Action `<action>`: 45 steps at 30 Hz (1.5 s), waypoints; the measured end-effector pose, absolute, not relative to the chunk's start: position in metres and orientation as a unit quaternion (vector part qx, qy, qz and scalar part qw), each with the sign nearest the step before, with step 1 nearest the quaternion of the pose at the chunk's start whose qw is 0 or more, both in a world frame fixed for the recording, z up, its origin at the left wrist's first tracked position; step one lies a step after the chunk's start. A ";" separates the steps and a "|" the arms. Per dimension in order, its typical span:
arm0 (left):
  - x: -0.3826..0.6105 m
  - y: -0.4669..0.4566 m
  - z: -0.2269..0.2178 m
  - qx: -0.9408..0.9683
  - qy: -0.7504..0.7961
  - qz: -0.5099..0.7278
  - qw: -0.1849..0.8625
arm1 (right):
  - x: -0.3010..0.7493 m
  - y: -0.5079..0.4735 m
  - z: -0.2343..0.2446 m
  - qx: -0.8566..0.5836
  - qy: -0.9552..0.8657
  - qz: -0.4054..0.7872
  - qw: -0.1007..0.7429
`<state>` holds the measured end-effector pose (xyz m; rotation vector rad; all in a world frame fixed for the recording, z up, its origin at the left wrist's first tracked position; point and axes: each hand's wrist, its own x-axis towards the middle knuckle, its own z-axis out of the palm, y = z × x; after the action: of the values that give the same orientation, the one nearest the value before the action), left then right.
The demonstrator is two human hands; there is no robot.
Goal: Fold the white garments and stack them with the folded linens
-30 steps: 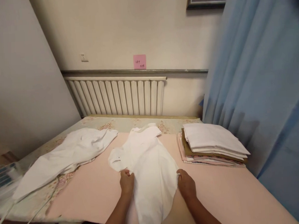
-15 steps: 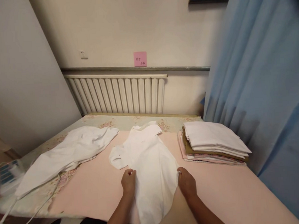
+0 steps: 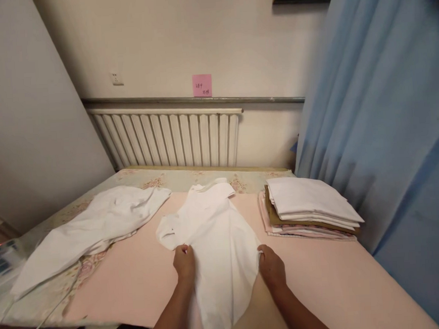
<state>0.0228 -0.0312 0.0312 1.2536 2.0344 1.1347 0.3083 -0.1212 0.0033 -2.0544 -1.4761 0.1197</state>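
A white shirt (image 3: pixel 220 244) lies stretched lengthwise before me, its collar end toward the wall and its lower end hanging over the front edge of the table. One short sleeve is bunched at its left side. My left hand (image 3: pixel 184 262) is closed in a pinch on the shirt's left edge, just below that sleeve. Opposite it, my right hand (image 3: pixel 272 266) pinches the right edge, drawing the cloth slightly outward. Beneath the shirt is a pink cloth (image 3: pixel 136 269) covering much of the table.
A second white garment (image 3: pixel 96 221) lies crumpled at left, near a white cord (image 3: pixel 46 316). On the right stands a stack of folded cloths (image 3: pixel 314 203), beside a blue curtain (image 3: pixel 349 102). A radiator (image 3: pixel 173 137) runs along the wall behind the floral-covered table (image 3: pixel 153 181).
The view has shifted slightly, so everything sits a little further left. Both hands keep their hold on the shirt's edges, and the cloth between them looks a bit flatter.
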 end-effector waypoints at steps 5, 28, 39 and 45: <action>0.028 -0.032 0.050 0.454 0.738 0.430 0.252 | 0.309 -0.120 0.001 -0.770 -0.548 0.051 0.322; 0.096 -0.125 0.073 0.633 0.573 0.432 0.291 | 0.320 -0.165 -0.001 -0.732 -0.487 0.178 0.442; 0.117 -0.165 0.064 0.667 0.537 0.393 0.335 | 0.312 -0.207 0.005 -0.727 -0.474 0.215 0.448; 0.116 -0.168 0.058 0.677 0.530 0.394 0.325 | 0.310 -0.213 0.000 -0.730 -0.476 0.219 0.439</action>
<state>0.1159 -0.1681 0.0575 1.7746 1.3886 1.0342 0.3104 -0.2131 0.0005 -1.8128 -1.1831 0.5441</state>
